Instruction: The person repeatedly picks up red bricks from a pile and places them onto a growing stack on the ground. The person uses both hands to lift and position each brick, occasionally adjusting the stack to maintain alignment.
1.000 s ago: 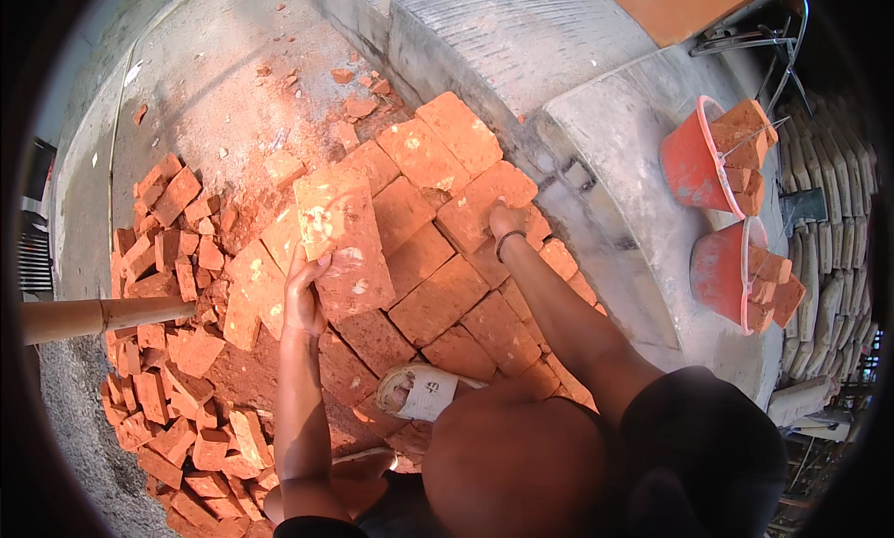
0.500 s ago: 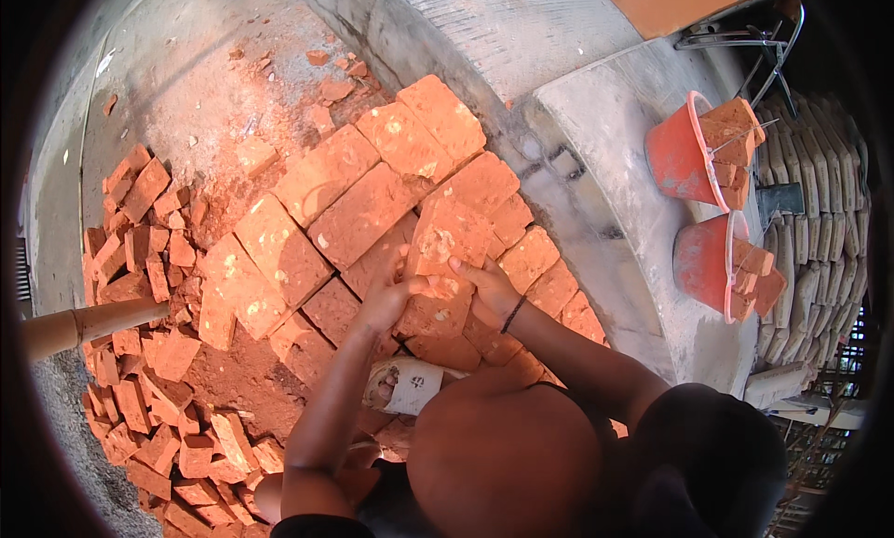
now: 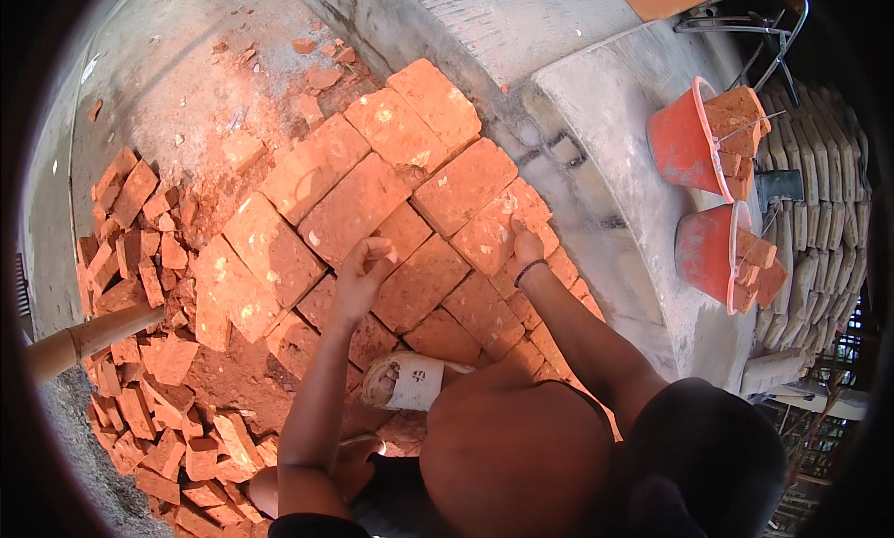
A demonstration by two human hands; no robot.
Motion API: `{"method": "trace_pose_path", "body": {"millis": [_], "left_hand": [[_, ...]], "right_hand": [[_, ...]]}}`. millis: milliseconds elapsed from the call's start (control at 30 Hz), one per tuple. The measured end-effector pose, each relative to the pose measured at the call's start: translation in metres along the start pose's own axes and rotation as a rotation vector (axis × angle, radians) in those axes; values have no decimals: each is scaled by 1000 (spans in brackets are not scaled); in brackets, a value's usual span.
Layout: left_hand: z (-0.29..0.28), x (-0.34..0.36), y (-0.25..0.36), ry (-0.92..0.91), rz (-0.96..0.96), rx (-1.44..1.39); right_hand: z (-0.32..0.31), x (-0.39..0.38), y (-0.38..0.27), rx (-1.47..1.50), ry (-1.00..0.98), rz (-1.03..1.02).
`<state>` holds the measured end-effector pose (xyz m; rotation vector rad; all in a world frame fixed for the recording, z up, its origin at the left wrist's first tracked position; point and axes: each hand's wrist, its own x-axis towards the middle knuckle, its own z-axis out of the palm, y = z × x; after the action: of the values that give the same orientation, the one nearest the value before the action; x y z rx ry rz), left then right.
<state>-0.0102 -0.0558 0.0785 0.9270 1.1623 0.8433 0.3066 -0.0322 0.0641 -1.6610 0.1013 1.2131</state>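
A layer of orange-red bricks [image 3: 354, 210] lies in rows in front of me, most of them side by side. My right hand [image 3: 527, 249] is at the right edge of one brick [image 3: 495, 229] on the right of the stack, its fingers bent over that edge. My left hand [image 3: 365, 266] hovers above the middle bricks, away from that brick. Its fingers are loosely curled, and I see nothing in them. Just below the rows is my foot in a pale sandal [image 3: 414, 385].
Broken bricks [image 3: 154, 417] are heaped on the left, with a bamboo pole [image 3: 93, 336] reaching in over them. Two red buckets [image 3: 684, 147] of brick pieces lie tipped on the concrete ledge [image 3: 605, 110] at right. Stacked grey slabs [image 3: 819, 221] stand beyond.
The brick that both hands held up now rests on the stack, further right. My left hand has let go and drawn left; my right hand has moved right with the brick.
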Motion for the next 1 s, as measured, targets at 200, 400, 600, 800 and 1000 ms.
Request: {"method": "trace_pose_path", "body": {"millis": [200, 400, 600, 800, 1000], "left_hand": [[-27, 11, 33, 74, -81, -96], [-57, 8, 64, 86, -34, -92], [-79, 9, 59, 114, 12, -234], [-89, 19, 66, 197, 167, -125], [-154, -5, 94, 157, 196, 164]], "right_hand": [[11, 2, -4, -328, 141, 1], [10, 6, 2, -209, 12, -29], [-9, 30, 25, -268, -57, -280], [-49, 76, 28, -512, -94, -369], [-59, 96, 25, -529, -69, -370]]}}
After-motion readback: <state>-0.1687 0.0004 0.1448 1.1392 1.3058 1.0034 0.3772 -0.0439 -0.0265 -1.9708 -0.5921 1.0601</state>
